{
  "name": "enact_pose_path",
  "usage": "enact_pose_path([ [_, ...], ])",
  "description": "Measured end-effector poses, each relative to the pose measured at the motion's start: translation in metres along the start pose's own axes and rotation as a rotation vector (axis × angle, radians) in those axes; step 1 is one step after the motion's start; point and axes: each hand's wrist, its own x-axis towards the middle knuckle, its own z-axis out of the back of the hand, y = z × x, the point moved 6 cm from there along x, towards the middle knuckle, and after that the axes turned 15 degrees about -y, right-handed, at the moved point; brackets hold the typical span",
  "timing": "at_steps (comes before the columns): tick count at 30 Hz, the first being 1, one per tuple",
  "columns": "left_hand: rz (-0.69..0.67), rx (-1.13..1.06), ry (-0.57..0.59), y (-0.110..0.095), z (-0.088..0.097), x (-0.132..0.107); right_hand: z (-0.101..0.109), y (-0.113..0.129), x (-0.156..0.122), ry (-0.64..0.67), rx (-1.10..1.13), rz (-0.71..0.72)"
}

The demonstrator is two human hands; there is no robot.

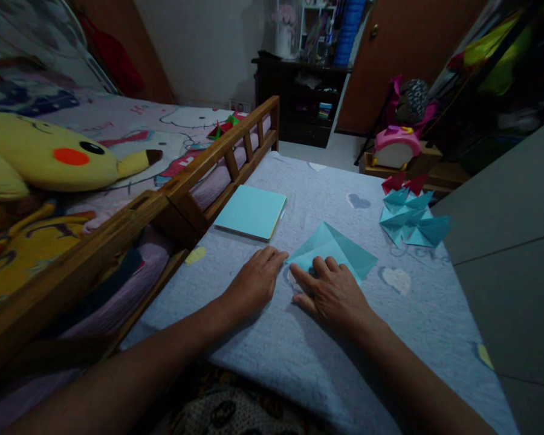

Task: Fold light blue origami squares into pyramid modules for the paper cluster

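A light blue sheet of origami paper (330, 241), partly folded and creased, lies on the bed sheet in front of me. My left hand (256, 281) is closed at its left corner, fingertips pressed together on the paper's tip; the thumb is mostly hidden. With index finger and thumb stretched apart, my right hand (333, 293) rests on the paper's near edge and covers part of it. Beyond my left hand lies a stack of square blue paper (251, 211). Folded blue paper pieces (410, 217) stand at the right, with red folded paper (403, 182) behind them.
A wooden bed rail (222, 163) runs along the left side. Past it, a yellow plush toy (49, 154) lies on another bed. A dark cabinet (294, 99) stands at the back, and a pink toy case (396, 147) sits beyond the bed's far right corner.
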Motion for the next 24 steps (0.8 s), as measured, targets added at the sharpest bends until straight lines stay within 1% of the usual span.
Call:
enact_pose_path([
  [4,-0.116,0.097,0.071,-0.004,-0.001,-0.009,0.000,0.000,0.000,0.011,-0.006,0.003],
  [7,-0.156,0.193,0.101,-0.005,-0.004,-0.011,-0.001,-0.001,0.000,0.017,0.003,0.000],
  [16,-0.182,0.284,0.080,-0.004,-0.005,-0.011,-0.001,-0.002,-0.001,0.021,0.038,-0.011],
  [24,-0.246,0.337,0.056,-0.013,0.003,-0.010,-0.003,-0.003,0.000,0.079,0.042,-0.009],
])
